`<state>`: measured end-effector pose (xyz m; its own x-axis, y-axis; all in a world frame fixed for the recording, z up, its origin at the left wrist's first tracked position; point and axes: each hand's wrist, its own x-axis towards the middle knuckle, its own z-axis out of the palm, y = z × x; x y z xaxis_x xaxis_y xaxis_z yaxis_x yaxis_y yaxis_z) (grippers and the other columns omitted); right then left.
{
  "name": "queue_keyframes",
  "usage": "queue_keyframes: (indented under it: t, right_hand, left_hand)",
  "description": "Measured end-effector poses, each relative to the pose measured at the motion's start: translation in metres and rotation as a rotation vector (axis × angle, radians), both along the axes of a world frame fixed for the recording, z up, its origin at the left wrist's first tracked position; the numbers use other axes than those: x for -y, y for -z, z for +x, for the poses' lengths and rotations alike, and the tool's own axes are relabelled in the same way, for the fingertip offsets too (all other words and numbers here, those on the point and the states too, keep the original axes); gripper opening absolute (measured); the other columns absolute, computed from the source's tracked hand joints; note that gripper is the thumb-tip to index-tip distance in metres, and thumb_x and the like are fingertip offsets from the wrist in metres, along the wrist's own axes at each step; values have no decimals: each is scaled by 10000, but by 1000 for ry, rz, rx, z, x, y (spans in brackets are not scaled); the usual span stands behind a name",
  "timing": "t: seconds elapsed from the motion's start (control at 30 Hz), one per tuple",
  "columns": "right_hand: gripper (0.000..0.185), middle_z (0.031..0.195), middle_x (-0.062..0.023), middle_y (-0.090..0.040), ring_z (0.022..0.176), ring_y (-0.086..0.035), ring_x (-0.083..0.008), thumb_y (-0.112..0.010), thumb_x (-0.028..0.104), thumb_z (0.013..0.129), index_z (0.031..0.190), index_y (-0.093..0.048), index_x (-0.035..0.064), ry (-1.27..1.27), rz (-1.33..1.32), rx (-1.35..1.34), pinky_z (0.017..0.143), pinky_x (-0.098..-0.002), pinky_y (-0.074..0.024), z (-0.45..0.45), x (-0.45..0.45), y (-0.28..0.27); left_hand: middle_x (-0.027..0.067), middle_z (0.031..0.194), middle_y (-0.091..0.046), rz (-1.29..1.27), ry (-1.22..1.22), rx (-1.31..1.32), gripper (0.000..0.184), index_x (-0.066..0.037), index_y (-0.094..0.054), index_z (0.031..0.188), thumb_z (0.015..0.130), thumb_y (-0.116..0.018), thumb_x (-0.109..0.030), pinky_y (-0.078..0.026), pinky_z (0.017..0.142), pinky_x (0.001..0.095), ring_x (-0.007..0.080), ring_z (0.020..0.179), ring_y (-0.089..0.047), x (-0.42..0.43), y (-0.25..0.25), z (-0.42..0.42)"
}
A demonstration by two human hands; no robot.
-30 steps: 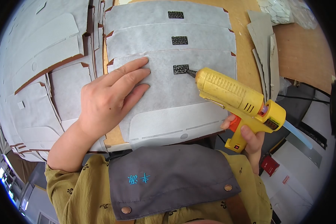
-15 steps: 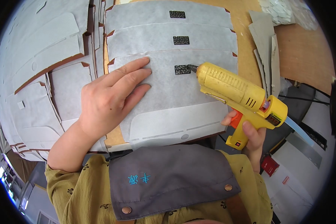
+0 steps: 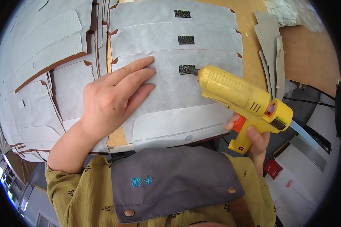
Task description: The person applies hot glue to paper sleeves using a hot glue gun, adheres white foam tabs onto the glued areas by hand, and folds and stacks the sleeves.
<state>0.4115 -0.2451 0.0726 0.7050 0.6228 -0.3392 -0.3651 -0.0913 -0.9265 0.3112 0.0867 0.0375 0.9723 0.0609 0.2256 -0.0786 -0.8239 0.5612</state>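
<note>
My left hand (image 3: 111, 92) lies with fingers stretched out on the nearest grey-white sheet (image 3: 166, 92), holding nothing. In my right hand (image 3: 257, 138) is a yellow hot glue gun (image 3: 233, 89), gripped by its handle with a finger at the orange trigger. Its dark nozzle touches or hovers just over the right part of a black speckled rectangle (image 3: 184, 70) on that sheet. A pale glue stick (image 3: 305, 132) sticks out of the back of the gun. Two more overlapping sheets behind carry similar black rectangles, a middle one (image 3: 186, 40) and a far one (image 3: 182, 14).
Stacks of grey-white panels (image 3: 70, 83) with brown edges fill the left side. Grey cardboard strips (image 3: 269, 49) lie at the right of the wooden table (image 3: 250, 34). A plastic bag of white pieces (image 3: 284, 13) sits at the back right. A red box (image 3: 273, 167) is lower right.
The glue gun's nozzle has moved slightly left across the black rectangle, covering more of it. My left hand stays in place on the sheet.
</note>
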Motion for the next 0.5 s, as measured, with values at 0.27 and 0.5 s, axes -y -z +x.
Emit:
queue_keyframes:
  t: [0.27, 0.5]
  right_hand:
    - [558, 1117, -201, -621, 983, -636, -267, -604, 124, 909, 1403, -408, -47, -69, 2, 11, 893, -399, -513, 7, -10, 1]
    - [549, 1115, -198, -630, 971, -648, -270, -608, 135, 911, 1392, -418, -51, -58, -34, -7, 891, -396, -521, -1, 6, -1]
  left_hand:
    - [87, 1174, -717, -7, 0, -1, 273, -47, -713, 1044, 781, -786, -31, -582, 670, 263, 195, 800, -728, 0, -1, 1]
    - [76, 1169, -720, -1, 2, 10, 268, -53, -713, 1040, 783, -785, -30, -577, 655, 262, 197, 788, -722, -1, 1, 1]
